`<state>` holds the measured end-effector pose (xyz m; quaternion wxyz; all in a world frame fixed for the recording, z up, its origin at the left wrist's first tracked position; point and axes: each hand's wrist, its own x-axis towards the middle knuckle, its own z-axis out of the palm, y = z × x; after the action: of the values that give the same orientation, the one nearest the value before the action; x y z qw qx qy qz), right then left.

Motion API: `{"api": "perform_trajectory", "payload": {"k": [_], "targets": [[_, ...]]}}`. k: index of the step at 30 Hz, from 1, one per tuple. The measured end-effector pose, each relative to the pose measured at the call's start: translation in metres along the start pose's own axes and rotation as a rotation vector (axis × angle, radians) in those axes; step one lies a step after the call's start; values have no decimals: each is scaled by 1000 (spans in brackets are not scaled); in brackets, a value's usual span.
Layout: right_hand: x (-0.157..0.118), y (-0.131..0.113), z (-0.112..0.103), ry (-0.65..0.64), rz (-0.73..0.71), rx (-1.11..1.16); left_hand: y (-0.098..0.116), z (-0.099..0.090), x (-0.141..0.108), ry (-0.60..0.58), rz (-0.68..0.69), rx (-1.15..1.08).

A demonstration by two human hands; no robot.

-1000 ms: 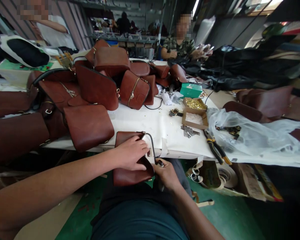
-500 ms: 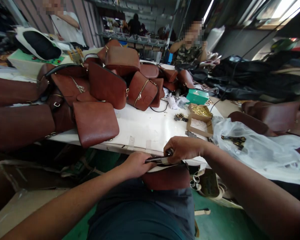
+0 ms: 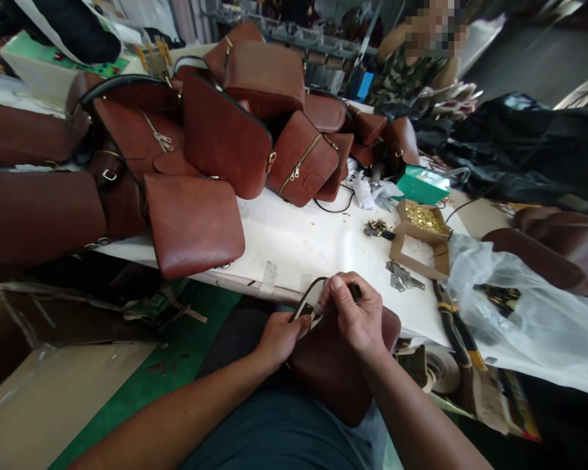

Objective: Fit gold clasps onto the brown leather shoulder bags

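Note:
A brown leather bag rests on my lap against the table edge. My left hand grips the bag's upper edge, its thumb pressed beside a small dark tab and a pale lining strip. Closed just above that edge, my right hand is wrapped round a tool with a dark round handle end. The tool's working end is hidden by the fingers, so its kind cannot be made out. A thin black-edged loop rises between the two hands.
Several brown bags are heaped on the white table. To the right are a cardboard box of gold-coloured fittings, a metal plate, yellow-black pliers and a clear plastic bag. A co-worker sits across the table.
The bag on my lap has turned and shows more of its brown face. My right hand has rotated, thumb now uppermost. The view has shifted, and the yellow-black pliers now show.

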<state>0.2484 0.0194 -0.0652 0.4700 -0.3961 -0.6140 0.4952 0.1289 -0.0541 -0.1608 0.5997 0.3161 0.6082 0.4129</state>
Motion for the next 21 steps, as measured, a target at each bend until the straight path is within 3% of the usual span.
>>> {"api": "perform_trajectory", "payload": {"k": [4,11,17,21], "targets": [[4,15,-5,166,-41,133,2,2,8,36,-67,-115],[15,31,7,297,-91,203,5,7,15,59,-84,-161],[23,35,11,387,-67,238,8,9,18,80,-113,-155],[32,36,11,380,-5,269,10,10,18,78,-124,-144]]}}
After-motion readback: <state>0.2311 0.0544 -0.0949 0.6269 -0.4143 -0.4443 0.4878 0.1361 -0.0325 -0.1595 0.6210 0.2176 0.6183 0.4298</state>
